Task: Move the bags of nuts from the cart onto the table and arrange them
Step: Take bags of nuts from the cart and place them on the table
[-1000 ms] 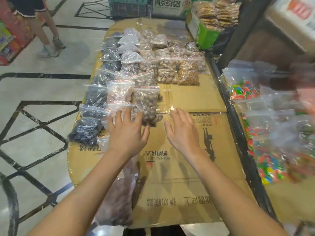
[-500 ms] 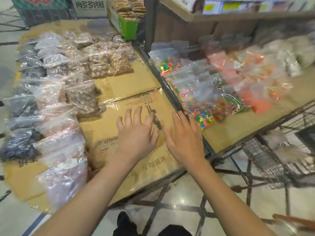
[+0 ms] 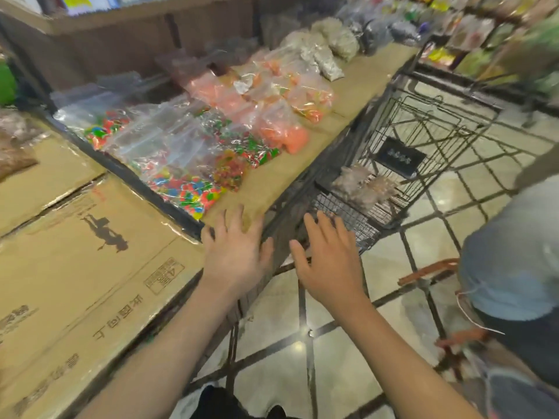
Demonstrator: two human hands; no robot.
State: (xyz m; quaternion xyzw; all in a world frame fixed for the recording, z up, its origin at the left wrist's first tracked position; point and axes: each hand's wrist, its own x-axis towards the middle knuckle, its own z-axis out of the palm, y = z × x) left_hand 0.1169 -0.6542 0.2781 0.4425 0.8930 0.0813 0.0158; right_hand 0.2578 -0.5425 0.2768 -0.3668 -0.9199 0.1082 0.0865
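While I face the wire cart (image 3: pixel 423 146) at two o'clock, both my hands hang in the air with nothing in them. My left hand (image 3: pixel 236 255) has its fingers spread above the edge of the cardboard-covered table (image 3: pixel 75 267), and my right hand (image 3: pixel 329 261) is spread too, nearest the cart, likely to reach for more stock. Two or three bags of nuts (image 3: pixel 363 184) lie in the cart's basket, blurred, so I cannot count them surely. Candy bags (image 3: pixel 187 164) crowd the neighbouring table at twelve o'clock. A person's clothing (image 3: pixel 511 255) at three o'clock is cut off.
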